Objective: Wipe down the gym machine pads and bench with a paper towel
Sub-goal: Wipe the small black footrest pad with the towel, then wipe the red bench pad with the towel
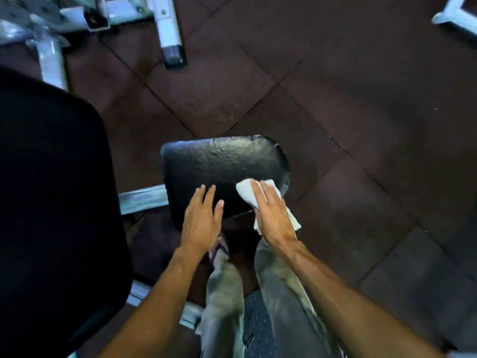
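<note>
On the small black pad, the right hand presses a folded paper towel flat under spread fingers near the right edge, while the left hand lies open and empty, steadying the pad. Overlapping strokes with even pressure should reach the worn far corner.

No text, label, brand or number can be read anywhere in the frame. The picture is dim and blurred, and every visible surface looks unmarked.
</note>
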